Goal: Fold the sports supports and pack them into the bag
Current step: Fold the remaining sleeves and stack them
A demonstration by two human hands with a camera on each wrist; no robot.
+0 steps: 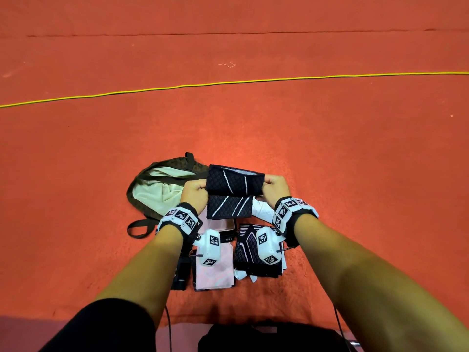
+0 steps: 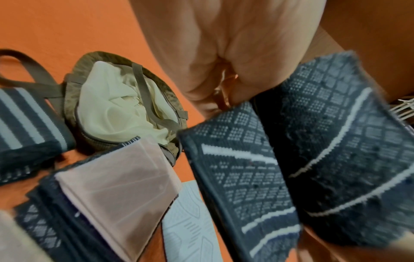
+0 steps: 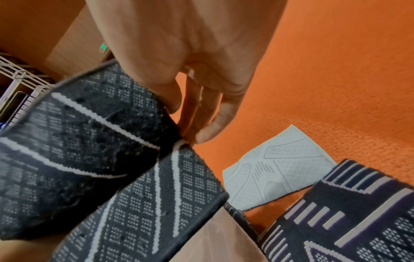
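**Black support held folded between both hands above the pile**

The black support (image 1: 234, 190), a quilted knit with thin white diagonal stripes, hangs doubled over between the left hand (image 1: 194, 190) and the right hand (image 1: 275, 188), each pinching one end of the fold with curled fingers. It is lifted off the red carpet (image 1: 355, 161), just beside the open mouth of the bag (image 1: 152, 189).

The head view shows the bag's brown rim, cream lining and a strap loop, plus a pink support (image 1: 215, 273) and a purple-patterned support (image 1: 256, 250) lying below the wrists. The right wrist view alone shows the white support (image 3: 277, 168) plainly, flat on the carpet with embossed grey lines. The left wrist view adds a grey-striped band (image 2: 27, 120) beside the bag.
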